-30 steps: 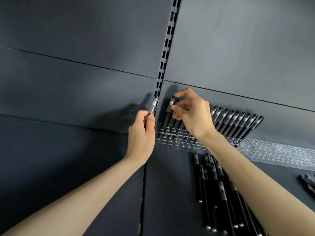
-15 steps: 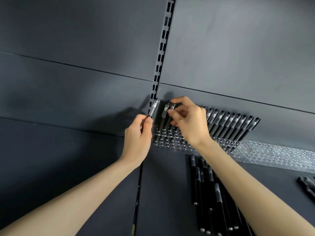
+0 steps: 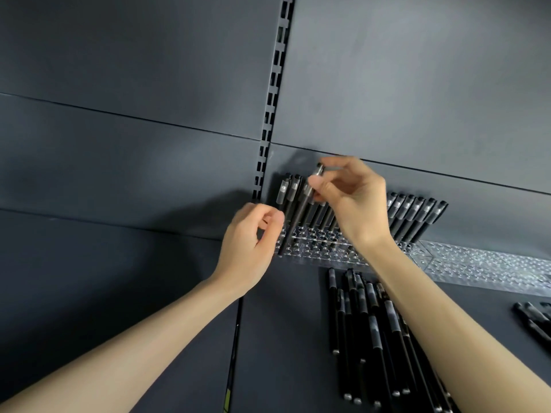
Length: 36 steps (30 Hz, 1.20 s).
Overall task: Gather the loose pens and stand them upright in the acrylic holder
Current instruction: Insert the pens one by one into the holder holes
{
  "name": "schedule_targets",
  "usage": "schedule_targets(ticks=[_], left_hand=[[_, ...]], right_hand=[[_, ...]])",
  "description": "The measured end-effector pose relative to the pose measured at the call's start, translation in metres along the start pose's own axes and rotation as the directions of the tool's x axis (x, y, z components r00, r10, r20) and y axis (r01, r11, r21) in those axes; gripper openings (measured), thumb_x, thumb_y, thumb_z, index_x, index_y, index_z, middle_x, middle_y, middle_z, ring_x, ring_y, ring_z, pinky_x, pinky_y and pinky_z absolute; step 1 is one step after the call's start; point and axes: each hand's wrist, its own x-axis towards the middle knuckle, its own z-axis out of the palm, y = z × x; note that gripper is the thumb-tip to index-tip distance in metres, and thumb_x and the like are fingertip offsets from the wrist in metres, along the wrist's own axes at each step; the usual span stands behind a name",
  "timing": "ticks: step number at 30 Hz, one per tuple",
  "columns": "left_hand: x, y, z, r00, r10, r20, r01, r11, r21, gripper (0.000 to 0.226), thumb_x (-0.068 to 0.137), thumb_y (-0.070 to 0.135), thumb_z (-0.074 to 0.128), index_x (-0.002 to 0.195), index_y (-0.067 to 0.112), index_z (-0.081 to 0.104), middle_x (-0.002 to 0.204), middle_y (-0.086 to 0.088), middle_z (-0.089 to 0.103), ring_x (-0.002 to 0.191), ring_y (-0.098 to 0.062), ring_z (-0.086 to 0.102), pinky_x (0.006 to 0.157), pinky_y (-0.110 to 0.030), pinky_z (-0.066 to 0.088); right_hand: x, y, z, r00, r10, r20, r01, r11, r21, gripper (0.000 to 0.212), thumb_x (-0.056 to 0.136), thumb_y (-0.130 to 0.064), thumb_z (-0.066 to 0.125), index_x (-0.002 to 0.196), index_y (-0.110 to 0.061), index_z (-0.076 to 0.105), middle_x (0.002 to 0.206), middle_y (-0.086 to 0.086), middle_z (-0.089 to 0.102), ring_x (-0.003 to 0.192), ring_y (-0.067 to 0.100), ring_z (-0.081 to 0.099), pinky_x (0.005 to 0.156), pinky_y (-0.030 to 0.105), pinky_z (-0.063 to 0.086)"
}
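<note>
A clear acrylic holder (image 3: 322, 248) with rows of holes lies against the dark back panel. Black pens stand in it: two at its left end (image 3: 287, 192) and a row to the right (image 3: 417, 216). My right hand (image 3: 354, 204) pinches a black pen (image 3: 301, 213) near its cap. That pen slants down to the left, with its tip at the holder's front left holes. My left hand (image 3: 253, 234) hovers just left of this pen, fingers loosely curled and holding nothing. Several loose pens (image 3: 363, 323) lie flat in front of the holder.
A second clear holder (image 3: 492, 266) continues the row to the right and has no pens in it. A few more loose pens (image 3: 533, 320) lie at the right edge. A slotted upright (image 3: 271, 114) runs up the back panel. A seam (image 3: 237, 338) splits the shelf.
My left hand has let go of its pen, which now stands at the holder's left end, and has dropped lower. My right hand has raised one pen and tilted it.
</note>
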Motion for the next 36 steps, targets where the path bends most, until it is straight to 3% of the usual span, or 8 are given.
schedule_targets(ticks=[3, 5, 8, 13, 17, 24, 36], left_hand=[[0.001, -0.016, -0.004, 0.996, -0.091, 0.007, 0.089, 0.986, 0.14, 0.03, 0.089, 0.037, 0.06, 0.11, 0.017, 0.059, 0.108, 0.009, 0.051, 0.105, -0.012, 0.049, 0.09, -0.031, 0.042], [0.0, -0.022, -0.005, 0.984, -0.167, 0.068, 0.152, 0.972, 0.181, 0.045, 0.084, 0.039, 0.067, 0.122, 0.018, 0.053, 0.118, 0.007, 0.048, 0.113, -0.012, 0.046, 0.094, -0.03, 0.039], [-0.001, -0.026, -0.003, 0.974, -0.19, 0.121, 0.169, 0.972, 0.161, 0.054, 0.083, 0.039, 0.068, 0.129, 0.019, 0.049, 0.12, 0.005, 0.049, 0.11, -0.011, 0.049, 0.09, -0.025, 0.04], [0.002, -0.027, -0.003, 0.98, -0.174, 0.101, 0.16, 0.978, 0.133, 0.039, 0.086, 0.032, 0.066, 0.121, 0.015, 0.06, 0.114, 0.0, 0.055, 0.098, -0.012, 0.057, 0.086, -0.032, 0.051], [0.003, -0.029, -0.003, 0.982, -0.17, 0.087, 0.159, 0.981, 0.113, 0.034, 0.088, 0.026, 0.066, 0.119, 0.013, 0.061, 0.111, -0.002, 0.057, 0.093, -0.012, 0.06, 0.083, -0.033, 0.053], [0.003, -0.029, -0.002, 0.982, -0.173, 0.081, 0.163, 0.98, 0.115, 0.034, 0.088, 0.026, 0.065, 0.12, 0.014, 0.061, 0.109, -0.002, 0.057, 0.092, -0.012, 0.059, 0.084, -0.031, 0.052], [0.003, -0.027, -0.003, 0.981, -0.169, 0.091, 0.149, 0.97, 0.193, 0.035, 0.09, 0.028, 0.062, 0.122, 0.015, 0.059, 0.112, -0.001, 0.056, 0.092, -0.011, 0.057, 0.081, -0.027, 0.048]], right_hand=[[0.008, -0.002, -0.003, 0.991, -0.058, -0.12, 0.054, 0.998, -0.034, 0.023, 0.083, -0.007, 0.071, 0.091, -0.024, 0.058, 0.067, -0.007, 0.067, 0.066, 0.014, 0.065, 0.067, 0.036, 0.057], [0.012, 0.0, -0.002, 0.983, -0.091, -0.162, 0.081, 0.995, -0.063, 0.025, 0.083, -0.008, 0.071, 0.089, -0.028, 0.057, 0.066, -0.011, 0.066, 0.067, 0.011, 0.065, 0.07, 0.033, 0.056], [0.013, 0.005, 0.005, 0.979, -0.106, -0.174, 0.089, 0.991, -0.102, 0.026, 0.083, -0.012, 0.071, 0.089, -0.032, 0.056, 0.073, -0.006, 0.067, 0.072, 0.014, 0.067, 0.075, 0.033, 0.056], [0.013, 0.014, 0.012, 0.982, -0.11, -0.152, 0.088, 0.986, -0.144, 0.024, 0.083, -0.013, 0.071, 0.09, -0.03, 0.057, 0.075, -0.011, 0.064, 0.072, 0.006, 0.066, 0.072, 0.021, 0.053], [0.01, 0.021, 0.018, 0.992, -0.098, -0.085, 0.078, 0.975, -0.207, 0.02, 0.083, -0.012, 0.071, 0.095, -0.022, 0.059, 0.074, -0.015, 0.063, 0.067, -0.001, 0.062, 0.073, 0.017, 0.052], [0.003, 0.031, 0.02, 0.997, -0.067, 0.05, 0.081, 0.928, -0.364, 0.02, 0.086, -0.013, 0.068, 0.105, -0.017, 0.064, 0.077, -0.018, 0.062, 0.077, -0.001, 0.062, 0.078, 0.012, 0.05], [0.002, 0.025, 0.016, 0.994, -0.059, 0.091, 0.096, 0.87, -0.483, 0.024, 0.088, -0.017, 0.066, 0.112, -0.016, 0.064, 0.078, -0.008, 0.065, 0.077, 0.009, 0.064, 0.076, 0.017, 0.05]])
